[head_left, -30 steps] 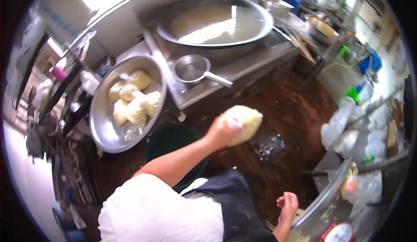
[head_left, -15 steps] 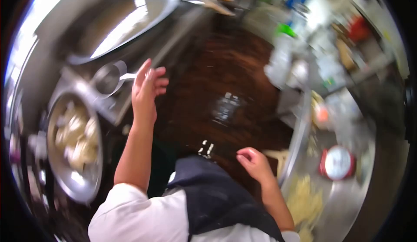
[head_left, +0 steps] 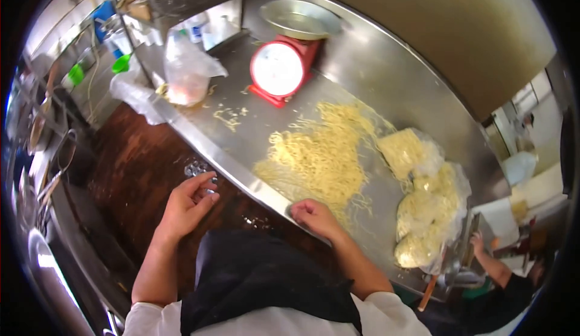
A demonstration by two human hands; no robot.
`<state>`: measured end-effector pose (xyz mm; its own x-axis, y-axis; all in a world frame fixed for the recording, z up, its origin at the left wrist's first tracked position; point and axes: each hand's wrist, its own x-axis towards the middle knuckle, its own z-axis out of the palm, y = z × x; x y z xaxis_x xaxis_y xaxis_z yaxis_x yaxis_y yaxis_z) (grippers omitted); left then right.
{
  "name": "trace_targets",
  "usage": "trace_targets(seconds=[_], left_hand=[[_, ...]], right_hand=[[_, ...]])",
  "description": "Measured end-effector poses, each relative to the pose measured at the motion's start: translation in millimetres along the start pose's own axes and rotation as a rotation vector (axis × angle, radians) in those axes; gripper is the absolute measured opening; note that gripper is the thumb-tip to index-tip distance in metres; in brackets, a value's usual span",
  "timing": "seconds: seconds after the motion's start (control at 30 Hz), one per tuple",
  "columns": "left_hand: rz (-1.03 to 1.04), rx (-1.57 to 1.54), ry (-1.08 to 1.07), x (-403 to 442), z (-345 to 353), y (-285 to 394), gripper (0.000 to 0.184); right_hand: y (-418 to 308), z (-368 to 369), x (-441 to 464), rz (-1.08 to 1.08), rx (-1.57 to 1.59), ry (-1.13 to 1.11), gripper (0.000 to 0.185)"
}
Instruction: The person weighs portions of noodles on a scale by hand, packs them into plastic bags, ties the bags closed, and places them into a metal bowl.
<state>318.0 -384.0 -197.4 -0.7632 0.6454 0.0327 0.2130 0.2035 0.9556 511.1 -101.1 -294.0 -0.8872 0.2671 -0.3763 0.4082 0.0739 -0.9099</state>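
Observation:
My left hand (head_left: 188,206) hangs over the dark floor, just short of the counter's front edge. Its fingers are bent but apart from the thumb, and nothing is in it. At the metal edge of the counter (head_left: 241,137) is my right hand (head_left: 315,216), fingers curled in, with no object showing. Beyond it lies a loose heap of yellow noodles (head_left: 320,155) on the steel top. A red dial scale (head_left: 281,67) with a metal pan (head_left: 300,19) stands behind. Clear bags of noodles (head_left: 429,209) lie to the right of the heap.
A filled plastic bag (head_left: 187,73) sits at the counter's left end. Utensils hang along the far left. Water glints on the wet brown floor (head_left: 133,149). At lower right, another person's hand (head_left: 477,243) reaches near a wooden handle (head_left: 428,292).
My view has swung right, from the wok and metal bowl to the noodle counter. My left hand has moved away from the small pot's handle. My right hand is now at the counter edge.

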Motion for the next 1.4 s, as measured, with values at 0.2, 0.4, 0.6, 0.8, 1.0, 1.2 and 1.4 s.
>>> trace_targets(seconds=[0.2, 0.4, 0.6, 0.8, 1.0, 1.2, 1.4], left_hand=[[0.06, 0.146, -0.366, 52.4, 48.1, 14.6, 0.045], [0.036, 0.223, -0.547, 104.0, 43.7, -18.1, 0.044], [0.065, 0.208, -0.654, 159.6, 17.4, -44.8, 0.044], [0.0, 0.23, -0.654, 193.1, -2.0, -27.4, 0.039], [-0.073, 0.262, -0.572, 187.0, 22.0, -35.0, 0.039], [-0.136, 0.342, -0.688, 170.2, 48.0, -15.0, 0.04], [-0.111, 0.345, -0.661, 171.5, 47.4, -9.2, 0.039]], right_hand=[[-3.7, -54.1, 8.8, 0.023, 0.056, 0.272, 0.02], [-5.0, -83.7, 21.0, 0.066, -0.005, 0.548, 0.018], [-6.1, -130.7, 39.6, 0.035, 0.088, 0.815, 0.027], [-8.8, -248.9, 22.6, 0.113, 0.41, 1.428, 0.048], [70.7, -356.9, 27.2, 0.249, 0.767, 1.619, 0.062], [91.9, -383.7, 54.1, -0.17, 0.691, 1.642, 0.033], [53.0, -376.9, 68.1, -0.328, 0.502, 1.696, 0.027]])
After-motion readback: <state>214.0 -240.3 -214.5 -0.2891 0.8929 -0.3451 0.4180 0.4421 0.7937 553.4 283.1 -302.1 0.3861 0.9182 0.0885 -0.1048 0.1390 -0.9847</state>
